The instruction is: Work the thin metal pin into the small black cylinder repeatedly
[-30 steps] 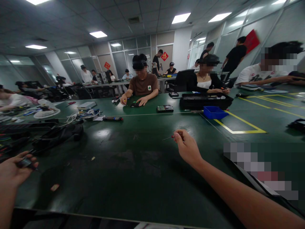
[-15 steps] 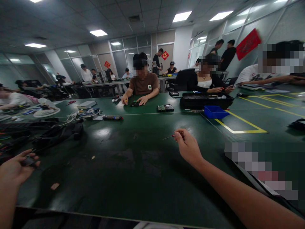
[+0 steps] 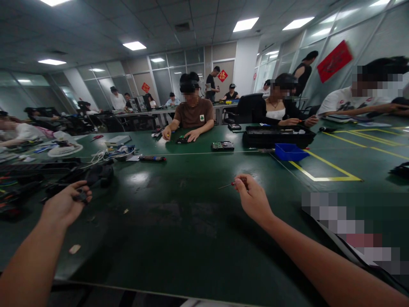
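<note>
My right hand (image 3: 251, 194) is closed around the red handle of a small screwdriver (image 3: 227, 185), its thin shaft pointing left above the green table (image 3: 179, 256). On the left, my left hand (image 3: 65, 204) is closed on a small dark object (image 3: 81, 196) pinched between thumb and fingers; its kind cannot be made out. This hand hovers in front of black plastic parts (image 3: 101, 175) on the table. The two hands are far apart.
Across the table a person in a brown shirt (image 3: 194, 113) handles a small board. A hard drive (image 3: 223, 146), a black tray (image 3: 277, 135), a blue bin (image 3: 290, 152) and a pen-like tool (image 3: 152, 158) lie farther back. Cables (image 3: 99, 157) are heaped at left.
My left hand has moved up and to the right with the small dark object, from the left edge of the view. My right hand with the screwdriver has hardly moved.
</note>
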`<state>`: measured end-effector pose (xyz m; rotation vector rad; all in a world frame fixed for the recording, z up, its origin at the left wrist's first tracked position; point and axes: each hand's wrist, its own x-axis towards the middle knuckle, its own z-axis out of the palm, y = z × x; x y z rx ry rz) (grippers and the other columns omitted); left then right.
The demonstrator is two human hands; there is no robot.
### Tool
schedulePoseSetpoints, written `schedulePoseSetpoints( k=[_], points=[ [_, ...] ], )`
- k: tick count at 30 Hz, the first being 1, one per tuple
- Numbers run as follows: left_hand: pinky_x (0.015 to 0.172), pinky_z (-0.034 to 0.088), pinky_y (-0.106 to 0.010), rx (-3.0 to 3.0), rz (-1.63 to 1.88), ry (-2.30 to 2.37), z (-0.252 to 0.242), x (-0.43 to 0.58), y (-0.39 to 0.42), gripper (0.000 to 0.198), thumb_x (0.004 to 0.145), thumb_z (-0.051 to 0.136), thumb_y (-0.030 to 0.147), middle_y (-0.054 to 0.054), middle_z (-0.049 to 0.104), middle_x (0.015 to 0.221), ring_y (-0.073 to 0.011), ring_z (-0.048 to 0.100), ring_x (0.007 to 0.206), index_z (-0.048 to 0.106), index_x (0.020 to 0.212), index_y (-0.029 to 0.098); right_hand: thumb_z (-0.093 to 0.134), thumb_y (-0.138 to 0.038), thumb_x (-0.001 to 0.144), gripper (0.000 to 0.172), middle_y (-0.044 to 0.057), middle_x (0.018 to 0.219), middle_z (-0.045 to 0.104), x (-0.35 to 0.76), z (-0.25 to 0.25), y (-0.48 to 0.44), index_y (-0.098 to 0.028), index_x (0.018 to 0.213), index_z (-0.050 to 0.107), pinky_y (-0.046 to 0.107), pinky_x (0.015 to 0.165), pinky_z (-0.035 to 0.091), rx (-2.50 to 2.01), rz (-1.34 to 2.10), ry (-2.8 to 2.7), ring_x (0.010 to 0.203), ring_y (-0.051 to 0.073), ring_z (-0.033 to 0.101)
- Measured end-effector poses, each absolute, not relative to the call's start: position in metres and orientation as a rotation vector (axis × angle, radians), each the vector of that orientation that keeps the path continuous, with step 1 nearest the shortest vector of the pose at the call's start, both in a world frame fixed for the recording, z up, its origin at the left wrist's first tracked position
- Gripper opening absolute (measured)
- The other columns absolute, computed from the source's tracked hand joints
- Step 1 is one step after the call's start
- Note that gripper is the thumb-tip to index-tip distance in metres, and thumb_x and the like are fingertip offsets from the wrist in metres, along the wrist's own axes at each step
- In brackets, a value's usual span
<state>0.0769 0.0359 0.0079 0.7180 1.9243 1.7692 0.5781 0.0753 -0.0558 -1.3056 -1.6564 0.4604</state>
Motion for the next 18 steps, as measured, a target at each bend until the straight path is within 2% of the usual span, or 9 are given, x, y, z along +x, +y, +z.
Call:
schedulePoseSetpoints(
  k=[4,9,13,18],
  points=[
    [0.056,0.045,-0.019,0.835,1.559,1.61,0.006,0.13,0.059,0.047,0.053,0.05,-0.001,0.0,0.057,0.071,-0.0132,0.054,0.064,0.059,0.096,0.015,0.043,-0.045,0.097,0.028,0.005,0.085,0.068,0.579,-0.057,0.074,-0.022,0.099,0.059,0.035,0.071,0.047,-1.298,0.489,-1.65,0.079,0.022,0.065],
    [0.06,0.042,-0.023,1.089,1.296,1.444,-0.006,0.21,0.083,0.047,0.058,0.052,0.006,-0.002,0.059,0.075,-0.0154,0.054,0.069,0.058,0.105,0.014,0.046,-0.045,0.095,0.027,0.007,0.093,0.07,0.579,-0.059,0.073,-0.022,0.102,0.06,0.036,0.074,0.049,-1.284,0.522,-1.68,0.085,0.023,0.066],
    [0.063,0.039,-0.027,1.217,1.116,1.297,-0.01,0.271,0.092,0.04,0.06,0.048,0.008,-0.002,0.058,0.071,-0.0159,0.054,0.067,0.059,0.099,0.014,0.047,-0.041,0.095,0.026,0.006,0.094,0.071,0.578,-0.058,0.074,-0.022,0.105,0.06,0.036,0.075,0.049,-1.275,0.534,-1.691,0.086,0.023,0.067],
    [0.068,0.039,-0.032,1.346,1.033,1.146,-0.013,0.336,0.092,0.028,0.063,0.043,0.009,-0.003,0.056,0.068,-0.0163,0.053,0.065,0.057,0.087,0.016,0.049,-0.046,0.094,0.029,0.003,0.083,0.07,0.578,-0.054,0.072,-0.022,0.09,0.065,0.035,0.071,0.047,-1.3,0.531,-1.764,0.078,0.021,0.066]
  ],
)
